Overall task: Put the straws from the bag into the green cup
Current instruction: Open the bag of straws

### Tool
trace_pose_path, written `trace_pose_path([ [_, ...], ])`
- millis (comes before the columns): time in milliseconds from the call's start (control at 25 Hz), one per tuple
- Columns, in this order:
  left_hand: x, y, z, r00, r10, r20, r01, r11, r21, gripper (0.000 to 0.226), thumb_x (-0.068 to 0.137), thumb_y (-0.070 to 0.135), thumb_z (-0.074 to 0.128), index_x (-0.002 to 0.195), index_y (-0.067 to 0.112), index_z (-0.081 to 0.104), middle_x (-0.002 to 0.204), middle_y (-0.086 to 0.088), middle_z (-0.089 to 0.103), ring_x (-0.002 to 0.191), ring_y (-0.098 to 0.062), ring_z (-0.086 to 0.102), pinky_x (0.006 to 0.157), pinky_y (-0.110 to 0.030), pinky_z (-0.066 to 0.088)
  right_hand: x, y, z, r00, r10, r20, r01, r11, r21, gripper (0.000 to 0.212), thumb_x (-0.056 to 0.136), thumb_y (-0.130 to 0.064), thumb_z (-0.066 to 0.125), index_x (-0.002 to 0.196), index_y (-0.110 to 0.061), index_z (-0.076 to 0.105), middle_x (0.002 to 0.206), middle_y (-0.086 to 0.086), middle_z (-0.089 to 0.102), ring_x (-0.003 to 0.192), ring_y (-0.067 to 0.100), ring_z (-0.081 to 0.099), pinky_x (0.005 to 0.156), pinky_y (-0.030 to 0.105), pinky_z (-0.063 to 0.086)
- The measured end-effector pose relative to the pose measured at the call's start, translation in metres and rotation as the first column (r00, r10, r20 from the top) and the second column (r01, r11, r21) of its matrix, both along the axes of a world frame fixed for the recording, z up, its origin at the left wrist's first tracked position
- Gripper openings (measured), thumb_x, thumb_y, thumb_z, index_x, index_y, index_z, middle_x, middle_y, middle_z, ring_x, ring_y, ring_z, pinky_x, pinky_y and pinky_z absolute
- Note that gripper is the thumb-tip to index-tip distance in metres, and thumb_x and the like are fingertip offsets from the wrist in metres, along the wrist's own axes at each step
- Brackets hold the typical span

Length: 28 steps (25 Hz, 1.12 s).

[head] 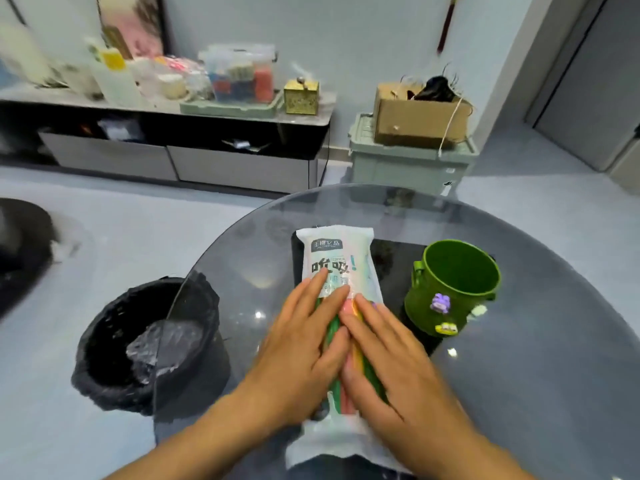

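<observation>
A long white plastic bag of straws (337, 261) lies lengthwise on the round glass table (519, 375), its printed end pointing away from me. Coloured straws (349, 308) show through the clear middle part between my hands. My left hand (301, 348) lies flat on the bag's left side, fingers stretched out and together. My right hand (391, 362) lies flat on its right side, touching the left hand. Neither hand grips the bag. The green cup (453, 292) stands upright and empty just right of the bag, with small figures stuck on its front.
A black bin (152, 341) lined with a black bag stands on the floor left of the table. Beyond are a low cabinet (173, 157) with clutter and a green storage box (408, 161) carrying a cardboard box.
</observation>
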State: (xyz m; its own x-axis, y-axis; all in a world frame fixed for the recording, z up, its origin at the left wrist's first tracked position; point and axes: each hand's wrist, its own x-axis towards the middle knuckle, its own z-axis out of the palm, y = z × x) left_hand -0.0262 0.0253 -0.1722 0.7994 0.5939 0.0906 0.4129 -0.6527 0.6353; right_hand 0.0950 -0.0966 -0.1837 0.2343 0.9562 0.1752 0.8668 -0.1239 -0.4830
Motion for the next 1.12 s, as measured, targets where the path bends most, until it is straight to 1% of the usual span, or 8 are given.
trace_pose_path([
  [240,-0.023,-0.029,0.032,0.939,0.261,-0.224,-0.257,0.965,0.050,0.068,0.087,0.061,0.048,0.145,0.030,0.033,0.155,-0.003,0.029,0.142,-0.026,0.030,0.112,-0.042,0.031,-0.023,-0.024,0.018,0.999,-0.017,-0.028,0.016,0.999,-0.042,0.065,0.096,-0.053,0.036,0.156,-0.032,0.019,0.164,-0.016,0.009,0.150,0.003,0.005,0.123,0.027,0.007],
  [360,-0.031,-0.039,0.043,0.895,0.404,-0.191,-0.446,0.827,-0.342,0.047,0.063,0.057,0.068,0.097,0.025,0.062,0.111,-0.004,0.069,0.099,-0.024,0.067,0.091,-0.040,0.054,-0.048,-0.024,0.026,0.949,-0.095,-0.300,0.088,0.995,-0.037,0.067,0.086,-0.041,0.053,0.150,-0.028,0.037,0.161,-0.010,0.023,0.149,0.011,0.019,0.121,0.028,0.015],
  [480,-0.051,-0.031,0.062,0.891,0.416,-0.184,-0.452,0.761,-0.466,0.044,0.068,0.026,0.079,0.107,0.018,0.061,0.105,-0.008,0.071,0.092,-0.025,0.069,0.088,-0.042,0.057,-0.063,-0.024,0.046,0.813,-0.022,-0.581,0.065,0.996,0.053,0.053,0.077,-0.027,0.065,0.130,-0.026,0.060,0.143,-0.017,0.046,0.137,0.013,0.043,0.116,0.035,0.034],
  [640,-0.106,-0.003,0.120,0.927,0.336,-0.167,-0.351,0.934,-0.066,0.047,0.072,0.025,0.081,0.103,0.035,0.047,0.098,0.007,0.066,0.087,-0.017,0.067,0.079,-0.037,0.057,-0.049,-0.038,0.105,0.851,-0.033,-0.524,0.292,0.859,0.421,0.048,0.089,-0.011,0.064,0.128,-0.036,0.056,0.145,-0.021,0.043,0.132,0.001,0.045,0.103,0.018,0.044],
  [840,-0.140,0.014,0.145,0.991,-0.112,0.074,0.125,0.971,-0.202,0.050,0.072,0.018,0.085,0.108,0.037,0.055,0.108,0.009,0.071,0.099,-0.015,0.070,0.088,-0.036,0.058,-0.024,-0.037,0.133,0.848,-0.135,-0.512,0.348,0.872,0.346,0.045,0.093,-0.031,0.062,0.135,-0.037,0.049,0.130,-0.013,0.061,0.114,0.007,0.059,0.094,0.040,0.053],
  [960,-0.129,0.016,0.132,0.994,0.010,0.105,-0.021,0.994,0.107,0.056,0.071,0.022,0.085,0.114,0.041,0.054,0.114,0.014,0.067,0.103,-0.011,0.065,0.091,-0.042,0.055,-0.016,-0.046,0.131,0.753,-0.050,-0.657,0.361,0.865,0.349,0.003,0.090,-0.016,0.068,0.089,-0.018,0.066,0.087,0.001,0.075,0.076,0.018,0.070,0.061,0.033,0.057],
  [1040,-0.111,0.006,0.125,0.938,0.120,0.326,-0.249,0.887,0.390,0.056,0.073,0.020,0.081,0.120,0.034,0.054,0.117,0.008,0.062,0.104,-0.017,0.058,0.090,-0.045,0.051,-0.022,-0.052,0.120,0.624,-0.045,-0.780,0.487,0.802,0.344,0.018,0.090,-0.010,0.067,0.076,-0.008,0.056,0.082,0.010,0.072,0.073,0.026,0.073,0.055,0.029,0.058],
  [1120,-0.081,-0.025,0.124,0.879,0.042,0.475,-0.222,0.917,0.330,0.040,0.079,0.021,0.076,0.115,0.025,0.058,0.116,0.008,0.060,0.103,-0.013,0.058,0.089,-0.036,0.052,-0.039,-0.052,0.107,0.588,-0.045,-0.808,0.528,0.778,0.341,0.026,0.089,-0.006,0.068,0.068,-0.011,0.052,0.078,0.009,0.069,0.069,0.016,0.070,0.059,0.030,0.058],
])
